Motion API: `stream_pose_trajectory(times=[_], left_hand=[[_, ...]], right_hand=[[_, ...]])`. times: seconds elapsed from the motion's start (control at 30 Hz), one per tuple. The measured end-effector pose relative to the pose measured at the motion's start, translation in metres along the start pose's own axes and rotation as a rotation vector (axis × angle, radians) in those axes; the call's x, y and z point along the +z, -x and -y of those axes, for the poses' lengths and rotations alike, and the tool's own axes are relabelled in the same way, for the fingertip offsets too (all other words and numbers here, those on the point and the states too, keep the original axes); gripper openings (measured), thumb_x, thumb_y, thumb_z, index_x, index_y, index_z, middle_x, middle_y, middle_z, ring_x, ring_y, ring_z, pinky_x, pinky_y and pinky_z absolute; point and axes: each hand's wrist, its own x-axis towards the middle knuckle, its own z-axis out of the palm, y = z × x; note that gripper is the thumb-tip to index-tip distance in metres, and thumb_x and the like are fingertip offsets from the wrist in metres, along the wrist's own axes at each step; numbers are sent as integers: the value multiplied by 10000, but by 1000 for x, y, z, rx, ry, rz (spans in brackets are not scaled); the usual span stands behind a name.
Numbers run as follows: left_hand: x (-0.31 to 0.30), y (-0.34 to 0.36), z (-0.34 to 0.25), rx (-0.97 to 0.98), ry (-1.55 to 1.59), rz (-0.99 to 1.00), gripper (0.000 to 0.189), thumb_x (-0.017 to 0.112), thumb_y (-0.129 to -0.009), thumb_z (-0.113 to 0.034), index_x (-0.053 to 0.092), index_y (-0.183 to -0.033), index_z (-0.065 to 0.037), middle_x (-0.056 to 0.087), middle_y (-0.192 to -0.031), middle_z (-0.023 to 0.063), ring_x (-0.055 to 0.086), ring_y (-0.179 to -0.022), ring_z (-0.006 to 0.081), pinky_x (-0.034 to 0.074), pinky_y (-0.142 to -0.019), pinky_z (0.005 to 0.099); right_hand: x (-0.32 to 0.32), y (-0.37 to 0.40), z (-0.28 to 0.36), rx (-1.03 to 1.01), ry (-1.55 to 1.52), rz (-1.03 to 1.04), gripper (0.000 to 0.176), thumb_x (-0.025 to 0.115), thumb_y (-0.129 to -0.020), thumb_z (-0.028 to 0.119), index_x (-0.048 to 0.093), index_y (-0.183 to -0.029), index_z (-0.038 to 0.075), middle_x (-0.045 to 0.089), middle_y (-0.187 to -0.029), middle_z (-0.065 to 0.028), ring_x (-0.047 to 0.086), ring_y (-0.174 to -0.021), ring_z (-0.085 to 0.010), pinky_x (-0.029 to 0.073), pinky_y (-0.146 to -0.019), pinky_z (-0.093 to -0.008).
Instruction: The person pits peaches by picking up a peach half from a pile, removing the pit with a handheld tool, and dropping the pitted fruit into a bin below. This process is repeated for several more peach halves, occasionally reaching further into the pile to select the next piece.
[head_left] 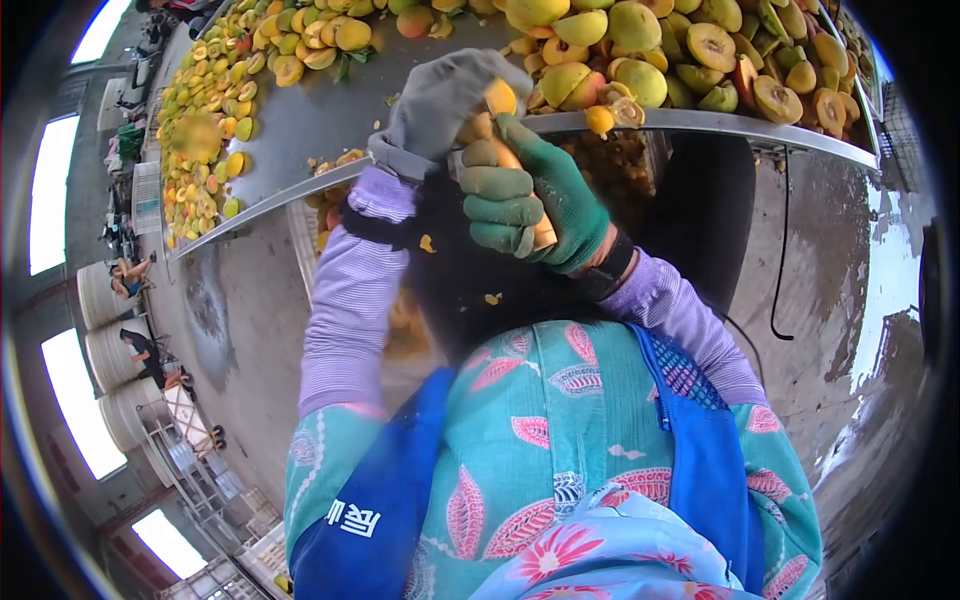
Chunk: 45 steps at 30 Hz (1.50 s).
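My left hand (pixel 440 105), in a grey glove, is closed around a piece of yellow-orange peach (pixel 501 97). Just below and to the right, my right hand (pixel 535 195) in a green glove wraps its fingers round a tool with a pale wooden handle (pixel 544 234). The handle's butt sticks out under the fist; the working end is hidden between the hands and the fruit. Both hands meet above the near edge of a metal table (pixel 330 105). Halved peaches (pixel 712 46), some with the stone showing, are heaped right behind my right hand.
More cut peaches (pixel 210 130) spread along the table's left side. Under the table edge stand containers with fruit pieces (pixel 610 165). A black cable (pixel 783 250) hangs at the right above wet concrete floor (pixel 830 300). People (pixel 143 352) and large pale tubs (pixel 115 358) are far left.
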Motion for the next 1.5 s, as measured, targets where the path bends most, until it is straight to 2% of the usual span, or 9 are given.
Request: stream_pose_trajectory(times=[0.13, 0.3, 0.43, 0.53, 0.63, 0.77, 0.87, 0.97, 1.5], left_hand=[[20, 6, 20, -72, 603, -189, 419, 462, -981, -377, 584, -1118, 0, 662, -873, 145, 649, -750, 249, 545, -664, 341], [30, 41, 6, -306, 1042, -730, 444, 519, -921, -446, 592, -1089, -42, 654, -879, 114, 630, -732, 245, 548, -646, 363], [-14, 137, 12, -96, -914, -878, 224, 567, -906, -214, 606, -1010, -20, 623, -911, 84, 619, -735, 220, 519, -643, 317], [-83, 160, 25, -893, -1536, -933, 280, 653, -852, -198, 633, -1079, -35, 643, -989, 119, 623, -827, 219, 515, -748, 332], [-115, 68, 16, -267, -559, -772, 357, 634, -859, -307, 629, -1105, -49, 626, -1066, 172, 617, -924, 262, 493, -828, 373], [-71, -103, -66, 196, -1098, -520, 448, 634, -842, -312, 588, -1168, -8, 575, -1208, 205, 536, -1133, 342, 425, -984, 388], [-69, -222, -78, 501, -1197, -457, 460, 605, -851, -352, 590, -1148, -2, 590, -1150, 197, 522, -1119, 364, 391, -999, 424], [-61, -332, -86, 754, -1329, -429, 526, 615, -863, -411, 560, -1214, -22, 577, -1207, 210, 504, -1186, 352, 382, -1026, 418], [-59, -288, -24, 259, -1260, -324, 430, 603, -853, -355, 615, -1186, -84, 528, -1334, 148, 469, -1234, 342, 310, -1071, 429]], right_hand=[[20, 4, 3, -67, 294, -216, 402, 349, -1007, 473, 523, -882, 134, 375, -574, 64, 339, -416, -80, 307, -358, -243], [6, -6, -11, 163, -140, 162, 386, 419, -978, 492, 546, -908, 133, 426, -609, 47, 414, -461, -102, 357, -422, -272], [10, 19, 5, 111, 64, -140, 382, 434, -971, 508, 533, -895, 147, 480, -628, 21, 454, -470, -123, 417, -427, -305], [26, 28, 34, 34, 334, -504, 357, 467, -963, 497, 511, -882, 152, 519, -641, -7, 521, -499, -149, 468, -433, -323], [96, 20, 69, -343, 851, -588, 428, 470, -958, 508, 512, -879, 89, 519, -613, -17, 500, -415, -153, 457, -394, -275], [125, 2, 189, -965, 1437, -822, 363, 510, -963, 430, 544, -920, 72, 536, -633, -24, 529, -441, -129, 428, -404, -265], [146, -1, 287, -1237, 1984, -1097, 430, 475, -948, 415, 567, -954, -5, 625, -793, -238, 586, -789, -455, 480, -712, -461], [138, -22, 346, -1226, 2574, -1200, 266, 477, -898, 283, 594, -923, 45, 644, -801, -197, 646, -753, -348, 502, -612, -482], [61, -57, 302, -1336, 2722, -1223, 177, 621, -742, 185, 560, -855, 63, 594, -783, -148, 573, -737, -297, 442, -634, -411]])
